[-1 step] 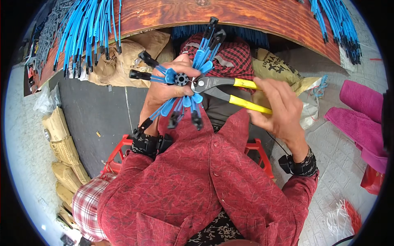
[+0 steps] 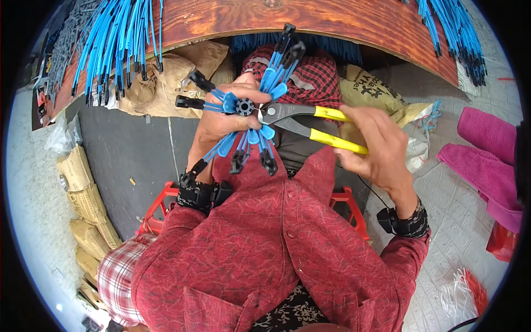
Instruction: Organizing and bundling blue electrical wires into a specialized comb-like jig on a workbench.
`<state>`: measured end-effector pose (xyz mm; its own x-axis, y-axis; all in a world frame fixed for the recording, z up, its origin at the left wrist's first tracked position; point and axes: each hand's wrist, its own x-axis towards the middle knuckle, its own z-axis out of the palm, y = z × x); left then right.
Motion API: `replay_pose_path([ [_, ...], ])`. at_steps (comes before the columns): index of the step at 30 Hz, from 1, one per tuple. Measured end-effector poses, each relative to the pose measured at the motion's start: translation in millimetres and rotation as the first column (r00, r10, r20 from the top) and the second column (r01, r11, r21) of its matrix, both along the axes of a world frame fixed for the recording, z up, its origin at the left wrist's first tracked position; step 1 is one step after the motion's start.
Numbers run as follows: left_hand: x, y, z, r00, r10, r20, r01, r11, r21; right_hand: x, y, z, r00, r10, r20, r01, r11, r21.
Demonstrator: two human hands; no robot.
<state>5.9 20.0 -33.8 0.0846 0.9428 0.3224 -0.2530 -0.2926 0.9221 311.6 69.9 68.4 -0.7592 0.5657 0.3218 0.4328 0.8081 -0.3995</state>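
Wooden surface [image 2: 265, 17]: blue strips [image 2: 119, 44] drooped over near edge, left. Short of that edge's middle, left hand [image 2: 217, 124] firmly gripped blue-and-black spoked piece [image 2: 229, 103]. Right hand [image 2: 383, 145], loosely curled, held yellow-handled pliers [image 2: 290, 110], handles parted, tips near left thumb [image 2: 246, 123]. Slackened grip risked black hub [image 2: 245, 106] twisting, tips slipping, thumb nipped.

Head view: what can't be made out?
All head view:
Yellow-handled metal pliers: whether they grip the thin white strip; too small.
Round black plastic hub: far side, hidden by its front and the left hand.
Black-tipped blue rods, upper left: tops, cut off by the upper edge.
Upper magenta cloth: right end, cut off by the dark rim.
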Motion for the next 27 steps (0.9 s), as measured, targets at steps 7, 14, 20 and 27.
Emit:
replay_pose_path([
  [7,-6,5,-4,0.989,-0.134,-0.070,0.140,0.986,0.093,8,-2,-39,0.997,-0.002,-0.082,-0.080,-0.262,-0.962],
  [14,-6,0,-14,0.997,-0.072,0.024,0.071,0.997,0.026,-8,-24,-1,0.976,-0.072,0.208,0.189,0.755,-0.628],
  [20,-3,-3,-4,1.000,0.016,0.022,-0.015,1.000,-0.002,-2,-15,-15,0.995,-0.088,-0.044,0.065,0.926,-0.371],
  [27,-5,0,-15,0.995,-0.104,-0.007,0.104,0.991,0.083,0,-8,-42,0.997,-0.044,-0.058,-0.064,-0.147,-0.987],
])
